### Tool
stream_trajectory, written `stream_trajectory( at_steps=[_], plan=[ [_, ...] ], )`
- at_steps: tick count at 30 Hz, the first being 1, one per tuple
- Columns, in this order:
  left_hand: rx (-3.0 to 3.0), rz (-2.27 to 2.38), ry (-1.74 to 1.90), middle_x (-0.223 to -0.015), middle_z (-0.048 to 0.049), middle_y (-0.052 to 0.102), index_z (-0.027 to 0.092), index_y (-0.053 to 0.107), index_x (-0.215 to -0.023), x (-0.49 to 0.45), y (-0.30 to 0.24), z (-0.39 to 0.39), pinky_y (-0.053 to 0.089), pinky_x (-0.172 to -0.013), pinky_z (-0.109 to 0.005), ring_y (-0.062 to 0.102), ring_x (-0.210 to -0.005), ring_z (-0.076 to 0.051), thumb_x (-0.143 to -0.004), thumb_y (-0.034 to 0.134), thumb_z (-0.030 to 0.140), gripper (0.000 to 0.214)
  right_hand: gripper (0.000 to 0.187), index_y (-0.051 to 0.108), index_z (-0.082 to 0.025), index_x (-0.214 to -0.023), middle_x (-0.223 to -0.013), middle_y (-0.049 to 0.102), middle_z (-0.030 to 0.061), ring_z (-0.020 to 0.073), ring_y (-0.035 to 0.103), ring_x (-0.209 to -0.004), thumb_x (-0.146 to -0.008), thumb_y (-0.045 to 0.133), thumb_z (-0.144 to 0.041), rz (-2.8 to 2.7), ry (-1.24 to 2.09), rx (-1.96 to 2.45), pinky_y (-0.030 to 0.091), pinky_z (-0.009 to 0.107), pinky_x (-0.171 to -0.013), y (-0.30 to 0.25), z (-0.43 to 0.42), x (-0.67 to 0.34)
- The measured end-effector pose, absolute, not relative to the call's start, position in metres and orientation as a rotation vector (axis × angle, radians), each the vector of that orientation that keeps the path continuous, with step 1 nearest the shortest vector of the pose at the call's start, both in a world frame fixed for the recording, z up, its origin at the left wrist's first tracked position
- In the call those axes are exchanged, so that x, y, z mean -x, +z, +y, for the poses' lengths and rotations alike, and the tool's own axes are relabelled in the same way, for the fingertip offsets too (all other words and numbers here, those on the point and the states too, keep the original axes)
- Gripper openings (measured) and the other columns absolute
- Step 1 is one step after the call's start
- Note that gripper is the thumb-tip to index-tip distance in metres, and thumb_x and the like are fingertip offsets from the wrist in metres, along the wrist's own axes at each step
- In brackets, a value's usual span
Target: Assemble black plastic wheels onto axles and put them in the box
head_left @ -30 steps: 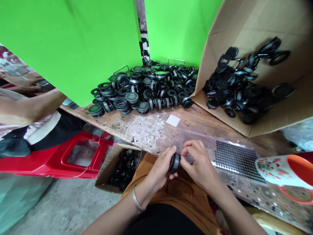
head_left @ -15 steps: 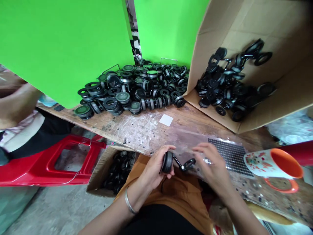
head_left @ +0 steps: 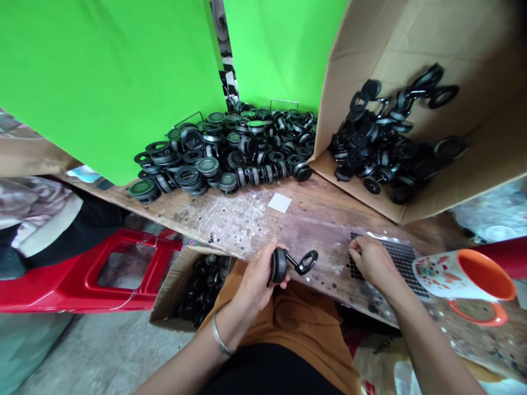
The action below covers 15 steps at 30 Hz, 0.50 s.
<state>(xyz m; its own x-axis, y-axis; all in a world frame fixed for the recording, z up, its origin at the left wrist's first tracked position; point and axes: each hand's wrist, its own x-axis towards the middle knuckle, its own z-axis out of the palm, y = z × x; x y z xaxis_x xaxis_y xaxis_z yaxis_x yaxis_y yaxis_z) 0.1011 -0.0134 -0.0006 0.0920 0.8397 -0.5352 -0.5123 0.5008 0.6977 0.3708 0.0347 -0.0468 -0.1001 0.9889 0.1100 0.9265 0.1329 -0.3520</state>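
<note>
My left hand (head_left: 258,274) is wrapped round the thick disc end of a black folding ring stand (head_left: 280,266), whose jointed arm and thin ring point right. My right hand (head_left: 370,260) is at the left part of a sheet of small black round pads (head_left: 401,257) on the bench. Its fingers are curled together in a pinch at the sheet; whatever lies between the fingertips is hidden. A white square card (head_left: 280,203) lies on the bench beyond my left hand.
A large heap of similar black stands (head_left: 230,148) lies against green panels (head_left: 123,82). More stands fill an open carton (head_left: 358,164) at right and a box (head_left: 164,307) below. An orange-and-white mug (head_left: 436,269) is close to my right forearm. A co-worker's arm (head_left: 37,156) is at far left.
My right hand has moved right, away from the ring stand and onto the sheet of pads. My left hand has shifted slightly left with the stand, whose ring now tilts up more.
</note>
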Motion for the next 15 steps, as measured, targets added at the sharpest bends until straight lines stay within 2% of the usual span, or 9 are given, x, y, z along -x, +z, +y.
stream_trajectory(
  at_steps=[4,7,9,11,15],
  plan=[
    [-0.416,1.101,1.146,-0.053,0.0046,0.051,0.016,0.06,-0.083,-0.101,0.001,-0.015,0.036,-0.032,-0.018,0.05,-0.038,-0.01,-0.078,0.061,0.057,0.042,0.013,0.052,-0.021,-0.069,-0.074,0.056,0.0083,0.0235,0.052,-0.076,-0.081,0.046,-0.02,-2.107,0.184,1.831,0.041,0.037,-0.076,-0.041,0.024,-0.361],
    [-0.454,1.134,1.194,-0.053,0.0047,0.052,0.016,0.06,-0.083,-0.101,0.004,-0.018,0.037,-0.032,-0.019,0.051,-0.038,-0.011,-0.078,0.061,0.058,0.042,0.008,0.054,-0.02,-0.081,-0.088,0.058,0.0093,0.0245,0.053,-0.088,-0.086,0.048,-0.021,-2.038,0.116,1.574,0.042,0.04,-0.083,-0.023,0.004,-0.331],
    [-0.48,1.169,1.217,-0.052,0.0048,0.052,0.016,0.06,-0.083,-0.102,0.007,-0.019,0.038,-0.032,-0.019,0.051,-0.038,-0.011,-0.077,0.062,0.06,0.044,0.001,0.055,-0.021,-0.086,-0.098,0.057,0.009,0.0247,0.052,-0.098,-0.086,0.054,-0.02,-1.995,0.109,1.345,0.041,0.043,-0.09,-0.009,-0.011,-0.302],
    [-0.515,1.199,1.236,-0.051,0.0051,0.051,0.017,0.06,-0.083,-0.103,0.009,-0.02,0.038,-0.031,-0.019,0.05,-0.037,-0.011,-0.077,0.061,0.06,0.044,0.007,0.056,-0.022,-0.087,-0.102,0.056,0.0084,0.0256,0.051,-0.105,-0.084,0.058,-0.016,-1.977,0.107,1.215,0.039,0.047,-0.095,0.001,-0.021,-0.275],
    [-0.589,1.206,1.251,-0.051,0.0048,0.052,0.017,0.059,-0.082,-0.103,0.012,-0.023,0.041,-0.032,-0.02,0.051,-0.037,-0.011,-0.078,0.06,0.06,0.043,0.011,0.057,-0.023,-0.087,-0.105,0.056,0.0083,0.0275,0.05,-0.108,-0.083,0.059,-0.012,-1.919,0.071,1.195,0.038,0.052,-0.096,0.0,-0.026,-0.243]
  ],
)
